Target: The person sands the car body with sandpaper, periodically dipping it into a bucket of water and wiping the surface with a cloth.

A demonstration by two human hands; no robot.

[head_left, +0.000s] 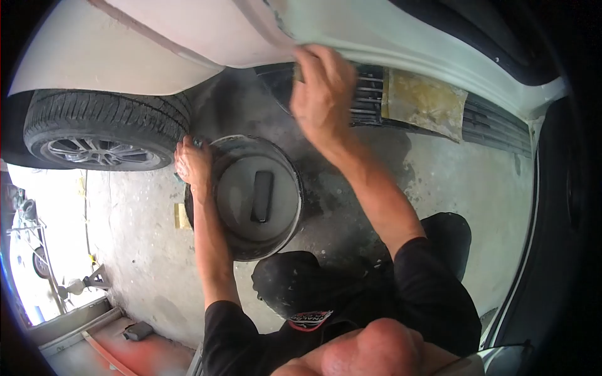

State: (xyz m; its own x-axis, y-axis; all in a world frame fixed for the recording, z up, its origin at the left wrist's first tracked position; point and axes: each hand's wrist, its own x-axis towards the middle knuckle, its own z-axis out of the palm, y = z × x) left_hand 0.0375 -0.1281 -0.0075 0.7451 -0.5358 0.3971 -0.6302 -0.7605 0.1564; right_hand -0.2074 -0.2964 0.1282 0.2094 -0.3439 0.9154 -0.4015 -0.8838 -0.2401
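My right hand is raised against the lower edge of a pale car body panel, its fingers curled with a thin olive-brown edge showing beside them. Lower and to the left, my left hand is closed at the rim of a black bucket. Bits of grey-blue and green show around its fingers, but I cannot tell what it grips. Greyish, cloudy water fills the bottom of the bucket. A dark, rectangular block lies in that water.
A car wheel stands left of the bucket. A yellowish, stained sheet lies on a dark slatted grille-like part behind my right arm. Near the bucket is a small yellow piece on the concrete floor. My knee is close to the bucket.
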